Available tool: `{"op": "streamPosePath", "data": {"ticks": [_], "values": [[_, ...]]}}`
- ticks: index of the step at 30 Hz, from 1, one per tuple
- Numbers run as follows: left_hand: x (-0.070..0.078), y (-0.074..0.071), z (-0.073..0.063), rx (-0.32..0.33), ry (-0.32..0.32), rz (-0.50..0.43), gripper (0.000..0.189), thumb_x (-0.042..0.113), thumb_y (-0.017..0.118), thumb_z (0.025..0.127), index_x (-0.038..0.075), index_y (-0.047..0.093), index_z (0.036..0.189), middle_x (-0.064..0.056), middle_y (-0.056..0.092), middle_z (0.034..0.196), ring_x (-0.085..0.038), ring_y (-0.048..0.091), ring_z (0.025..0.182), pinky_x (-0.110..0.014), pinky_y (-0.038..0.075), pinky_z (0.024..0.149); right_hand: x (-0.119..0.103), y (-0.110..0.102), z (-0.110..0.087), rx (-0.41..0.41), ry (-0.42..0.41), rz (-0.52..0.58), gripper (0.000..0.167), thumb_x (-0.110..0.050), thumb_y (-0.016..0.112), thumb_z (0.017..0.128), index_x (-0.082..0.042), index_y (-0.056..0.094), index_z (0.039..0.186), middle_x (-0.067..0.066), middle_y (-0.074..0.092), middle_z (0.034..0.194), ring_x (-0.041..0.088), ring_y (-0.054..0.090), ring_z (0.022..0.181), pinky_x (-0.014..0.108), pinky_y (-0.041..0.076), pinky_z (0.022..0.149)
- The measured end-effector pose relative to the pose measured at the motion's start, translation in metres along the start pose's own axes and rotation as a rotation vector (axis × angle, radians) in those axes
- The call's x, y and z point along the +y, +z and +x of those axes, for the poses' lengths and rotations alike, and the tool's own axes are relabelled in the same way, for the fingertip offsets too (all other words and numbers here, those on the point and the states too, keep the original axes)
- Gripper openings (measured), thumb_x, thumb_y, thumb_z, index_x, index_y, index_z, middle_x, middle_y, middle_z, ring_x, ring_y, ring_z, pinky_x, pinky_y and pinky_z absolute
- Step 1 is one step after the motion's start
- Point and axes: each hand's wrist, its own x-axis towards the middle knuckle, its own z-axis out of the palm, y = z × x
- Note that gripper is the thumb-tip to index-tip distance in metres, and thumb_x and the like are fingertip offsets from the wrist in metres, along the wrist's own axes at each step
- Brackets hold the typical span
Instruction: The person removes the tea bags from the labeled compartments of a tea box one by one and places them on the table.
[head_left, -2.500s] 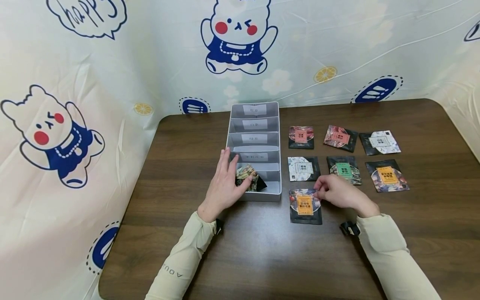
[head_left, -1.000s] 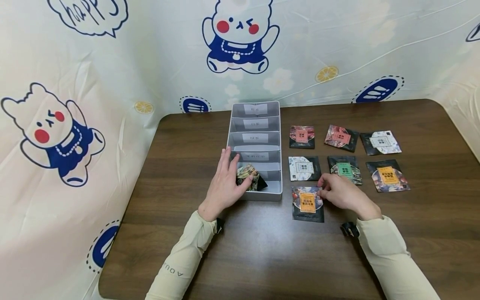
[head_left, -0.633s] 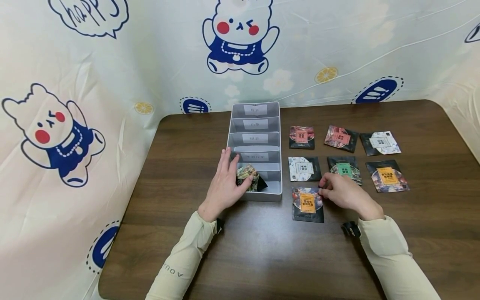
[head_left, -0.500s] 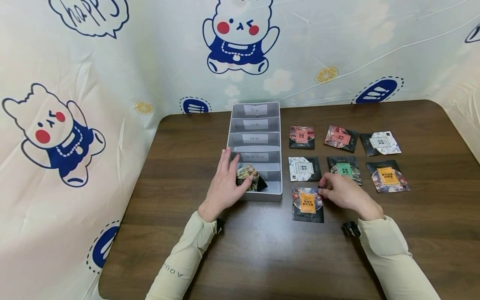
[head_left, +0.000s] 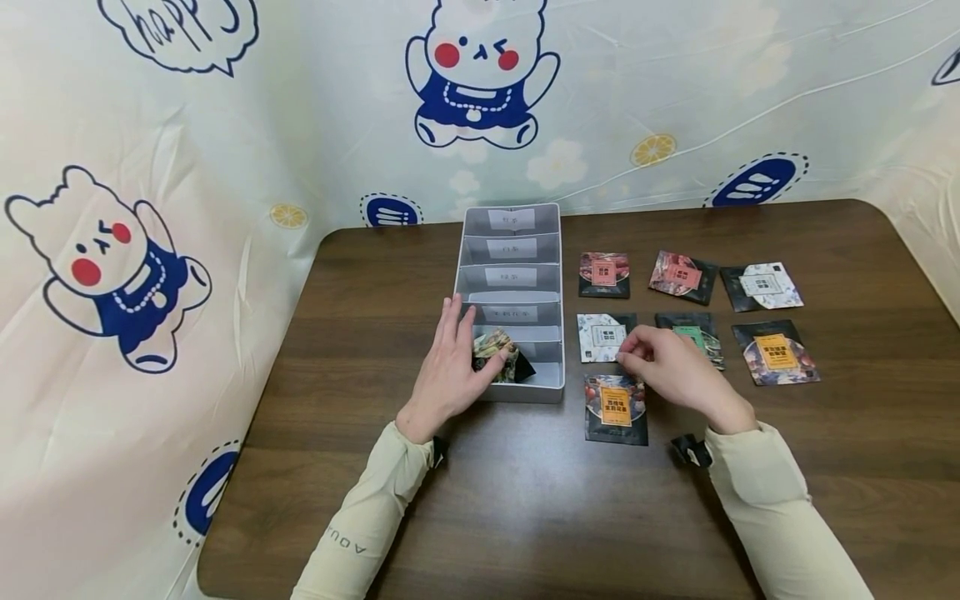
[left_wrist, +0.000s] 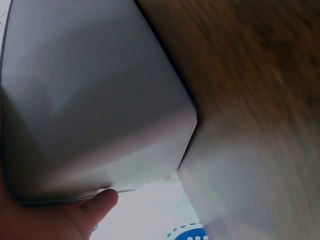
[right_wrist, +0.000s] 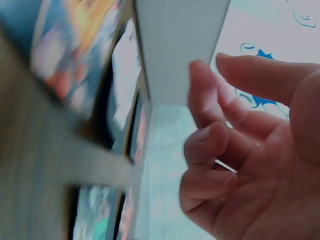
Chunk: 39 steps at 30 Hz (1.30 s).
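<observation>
A grey divided box (head_left: 525, 394) with paper labels stands on the table. My left hand (head_left: 448, 367) rests along its left side near the front, fingers straight, thumb over the rim. Beneath that thumb, a dark-green patterned tea sachet (head_left: 491, 343) leans in the front compartment. My right hand (head_left: 678, 371) hovers with loosely curled fingers over the corner of a white tea sachet (head_left: 602, 333), just above an orange-labelled tea sachet (head_left: 615, 412). In the right wrist view, a gap shows between the thumb and forefinger of the right hand (right_wrist: 240, 145), holding nothing. It partly hides a green-labelled sachet (head_left: 693, 333).
Two red-labelled sachets (head_left: 604, 275) lie at the back right, one askew. Another white sachet (head_left: 761, 286) and an orange-labelled one (head_left: 776, 352) lie farther right. A printed cloth (head_left: 570, 100) hangs behind the brown table (head_left: 360, 333).
The front orange-labelled sachet was shifted slightly right and away from me, then released. My right hand has since moved left over the white sachet's corner. My left hand has stayed put.
</observation>
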Motion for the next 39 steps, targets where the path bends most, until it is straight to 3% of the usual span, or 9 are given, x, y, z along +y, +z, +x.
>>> {"op": "streamPosePath", "data": {"ticks": [5, 10, 15, 20, 28, 32, 39], "values": [[0.001, -0.002, 0.001, -0.015, 0.005, 0.006, 0.090, 0.065, 0.043, 0.091, -0.001, 0.028, 0.150, -0.013, 0.006, 0.164, -0.023, -0.003, 0.152, -0.044, 0.020, 0.120, -0.018, 0.005, 0.008, 0.089, -0.071, 0.018, 0.012, -0.019, 0.059, 0.096, -0.009, 0.066, 0.098, 0.004, 0.064, 0.081, 0.016, 0.049, 0.064, 0.028, 0.039, 0.058], [0.001, -0.006, 0.002, -0.052, 0.033, 0.056, 0.093, 0.069, 0.038, 0.091, 0.000, 0.022, 0.152, -0.014, 0.005, 0.163, -0.021, -0.008, 0.151, -0.043, 0.015, 0.121, -0.039, 0.015, 0.020, 0.124, -0.128, 0.038, 0.012, -0.020, 0.060, 0.095, -0.011, 0.067, 0.100, 0.004, 0.066, 0.086, 0.017, 0.046, 0.067, 0.030, 0.037, 0.059], [-0.001, -0.012, 0.002, -0.099, 0.047, 0.128, 0.096, 0.073, 0.032, 0.090, 0.001, 0.020, 0.153, -0.014, 0.004, 0.163, -0.025, -0.005, 0.152, -0.042, 0.013, 0.122, -0.060, 0.026, 0.032, 0.116, -0.178, 0.046, 0.015, -0.021, 0.061, 0.095, -0.011, 0.068, 0.102, 0.002, 0.067, 0.092, 0.023, 0.049, 0.081, 0.032, 0.036, 0.070], [-0.007, -0.018, 0.001, -0.104, 0.043, 0.198, 0.097, 0.075, 0.030, 0.089, 0.002, 0.023, 0.153, -0.012, 0.004, 0.164, -0.024, -0.003, 0.152, -0.044, 0.014, 0.121, -0.075, 0.036, 0.039, 0.084, -0.227, 0.068, 0.019, -0.021, 0.062, 0.094, -0.009, 0.066, 0.107, 0.003, 0.068, 0.101, 0.023, 0.050, 0.084, 0.033, 0.038, 0.072], [-0.014, -0.018, 0.000, -0.123, 0.040, 0.204, 0.099, 0.078, 0.028, 0.088, 0.004, 0.019, 0.154, -0.008, -0.001, 0.164, -0.021, -0.004, 0.152, -0.046, 0.015, 0.121, -0.089, 0.049, 0.051, 0.067, -0.280, 0.079, 0.025, -0.020, 0.065, 0.092, -0.005, 0.065, 0.112, 0.009, 0.067, 0.110, 0.031, 0.055, 0.106, 0.043, 0.043, 0.088], [-0.013, -0.016, 0.000, -0.118, 0.057, 0.215, 0.100, 0.078, 0.029, 0.088, 0.004, 0.018, 0.154, -0.009, -0.002, 0.164, -0.022, -0.003, 0.152, -0.047, 0.016, 0.120, -0.092, 0.054, 0.055, 0.079, -0.293, 0.059, 0.029, -0.020, 0.067, 0.090, -0.003, 0.065, 0.114, 0.010, 0.068, 0.110, 0.031, 0.054, 0.106, 0.046, 0.041, 0.092], [-0.012, -0.015, 0.001, -0.115, 0.067, 0.235, 0.102, 0.079, 0.029, 0.087, 0.004, 0.016, 0.154, -0.009, 0.000, 0.164, -0.022, -0.001, 0.152, -0.046, 0.016, 0.121, -0.094, 0.063, 0.060, 0.065, -0.247, -0.006, 0.031, -0.022, 0.066, 0.090, -0.004, 0.064, 0.116, 0.011, 0.067, 0.113, 0.028, 0.053, 0.100, 0.045, 0.040, 0.089]]}}
